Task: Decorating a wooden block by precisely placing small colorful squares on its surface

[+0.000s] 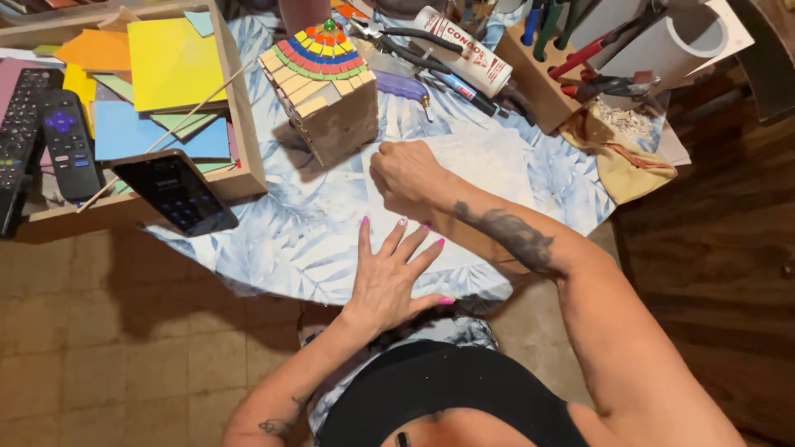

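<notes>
My left hand [389,277] lies flat, fingers spread, on the near edge of the table covered with a blue leaf-print cloth [281,236]. My right hand [404,175] is curled into a loose fist, resting on a white sheet [489,170] in the middle of the table; I cannot see anything in it. Just beyond it stands a small wooden birdhouse [325,91] whose roof is covered in rainbow-coloured mosaic tiles.
A wooden tray [244,124] at the left holds coloured sheets and a thin stick. A dark phone [175,192] and remotes [66,145] lie beside it. A glue tube [464,51], pliers, a tool holder [538,79] and a yellow cloth [625,165] crowd the far right.
</notes>
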